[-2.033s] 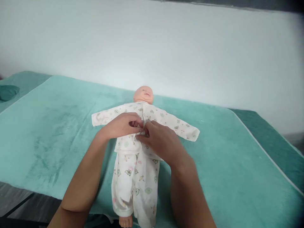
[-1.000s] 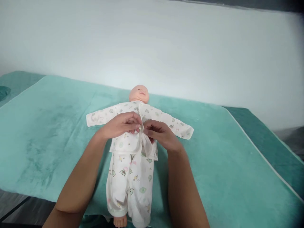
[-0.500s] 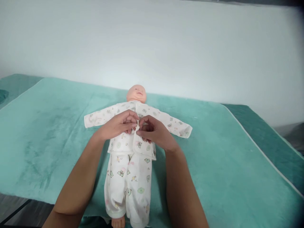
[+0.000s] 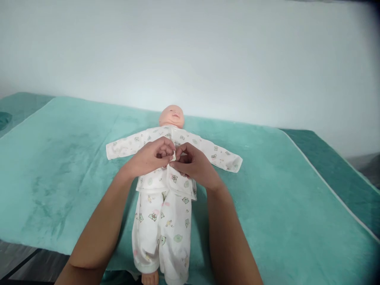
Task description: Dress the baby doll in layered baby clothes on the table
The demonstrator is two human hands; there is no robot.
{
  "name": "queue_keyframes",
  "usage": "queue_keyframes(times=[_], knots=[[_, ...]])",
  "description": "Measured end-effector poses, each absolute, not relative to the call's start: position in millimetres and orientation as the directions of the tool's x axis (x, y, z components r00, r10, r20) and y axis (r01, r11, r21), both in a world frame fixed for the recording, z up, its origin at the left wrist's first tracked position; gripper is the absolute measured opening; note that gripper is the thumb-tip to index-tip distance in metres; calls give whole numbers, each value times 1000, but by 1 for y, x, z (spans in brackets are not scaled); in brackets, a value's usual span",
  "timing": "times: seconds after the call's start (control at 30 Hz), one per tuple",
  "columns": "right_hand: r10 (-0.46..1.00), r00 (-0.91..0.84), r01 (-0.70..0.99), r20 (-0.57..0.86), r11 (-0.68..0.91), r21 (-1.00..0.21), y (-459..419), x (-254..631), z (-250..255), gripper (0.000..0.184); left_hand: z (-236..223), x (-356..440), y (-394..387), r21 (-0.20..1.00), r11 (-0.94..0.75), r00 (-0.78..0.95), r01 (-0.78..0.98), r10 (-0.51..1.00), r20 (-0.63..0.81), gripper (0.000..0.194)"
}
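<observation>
A baby doll (image 4: 171, 116) lies on its back on a teal towel (image 4: 267, 190), dressed in a white printed shirt (image 4: 208, 150) and matching trousers (image 4: 162, 225). Its sleeves stretch out to both sides. Over the doll's chest my left hand (image 4: 151, 158) and my right hand (image 4: 194, 164) meet. Both pinch the small white tie of the shirt (image 4: 173, 156) between fingertips. One bare doll foot (image 4: 149, 278) pokes out at the bottom edge.
The towel covers a padded table whose darker green edge (image 4: 335, 158) shows at the right. A pale wall (image 4: 190, 51) runs behind. At the far left lies a dark green bundle (image 4: 4, 118). Floor shows at the bottom left.
My right hand let the lifted shirt flap drop flat on the doll's belly. Both hands drew close together at the chest, pinching the tie. The view shifted slightly.
</observation>
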State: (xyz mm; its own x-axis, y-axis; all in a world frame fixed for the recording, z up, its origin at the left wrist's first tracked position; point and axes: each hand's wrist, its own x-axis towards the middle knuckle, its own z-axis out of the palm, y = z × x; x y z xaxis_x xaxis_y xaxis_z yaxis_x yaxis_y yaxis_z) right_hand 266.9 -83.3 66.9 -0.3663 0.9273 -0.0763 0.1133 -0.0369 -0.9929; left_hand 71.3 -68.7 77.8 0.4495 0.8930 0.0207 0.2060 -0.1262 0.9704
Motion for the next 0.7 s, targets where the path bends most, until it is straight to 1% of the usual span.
queue_keyframes(times=[0.23, 0.5, 0.63, 0.7], knots=[[926, -368, 94, -87, -56, -994, -82, 268, 67, 33, 74, 71, -64, 996, -55, 443, 70, 896, 18, 18], [912, -400, 74, -94, -70, -995, -81, 271, 68, 37, 70, 69, -60, 996, -80, 460, 33, 886, 56, 14], [907, -412, 57, -90, -73, -996, -81, 271, 69, 35, 64, 67, -56, 996, -58, 446, -72, 891, 85, 22], [908, -410, 60, -84, -65, -996, -81, 270, 69, 34, 62, 68, -55, 995, -51, 429, -82, 899, 81, 26]])
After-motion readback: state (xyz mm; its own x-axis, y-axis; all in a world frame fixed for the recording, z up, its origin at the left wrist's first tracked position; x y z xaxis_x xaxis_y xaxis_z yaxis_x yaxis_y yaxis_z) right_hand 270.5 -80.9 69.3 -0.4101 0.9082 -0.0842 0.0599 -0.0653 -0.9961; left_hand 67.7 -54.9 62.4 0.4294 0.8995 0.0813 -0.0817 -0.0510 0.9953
